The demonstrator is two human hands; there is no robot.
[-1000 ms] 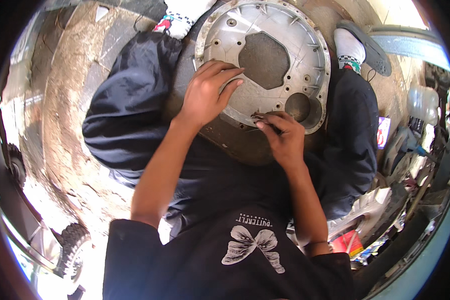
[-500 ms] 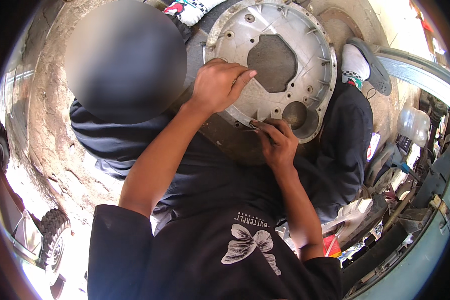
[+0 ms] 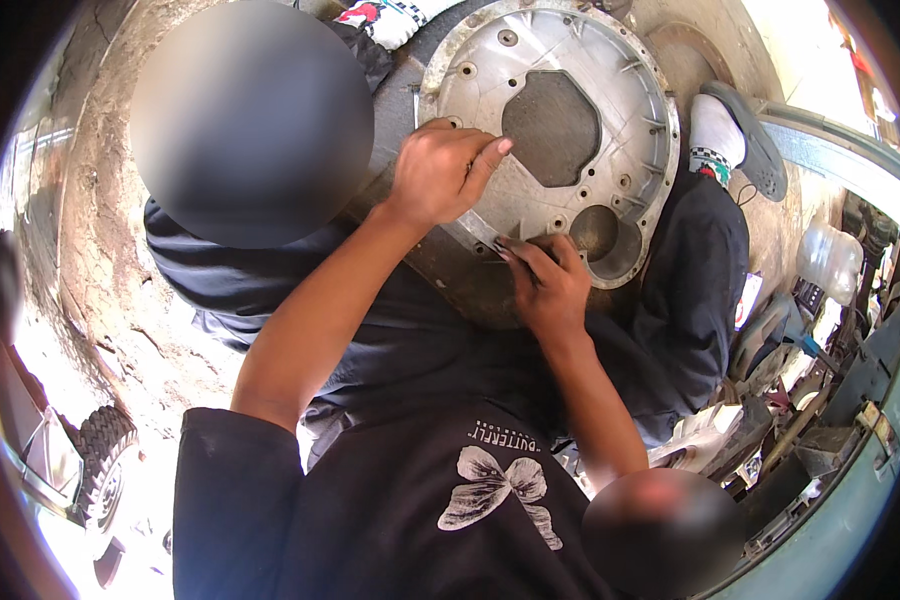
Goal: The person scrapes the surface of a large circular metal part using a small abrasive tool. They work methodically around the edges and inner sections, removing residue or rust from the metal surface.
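A large round grey metal housing, with a big central opening and bolt holes round its rim, rests between my knees. My left hand lies on its near-left face, fingers curled, index finger pressed on the metal. My right hand is at the housing's near rim and pinches a thin dark tool against the edge. My legs in dark trousers frame the housing on both sides.
My foot in a grey shoe and white sock sits right of the housing on rough dirt ground. A tyre lies at lower left. Cluttered tools, a plastic bottle and a blue-green metal edge fill the right side.
The view has shifted, so the housing now sits higher and further right. Both hands have stayed on the housing, the right one still at its near rim.
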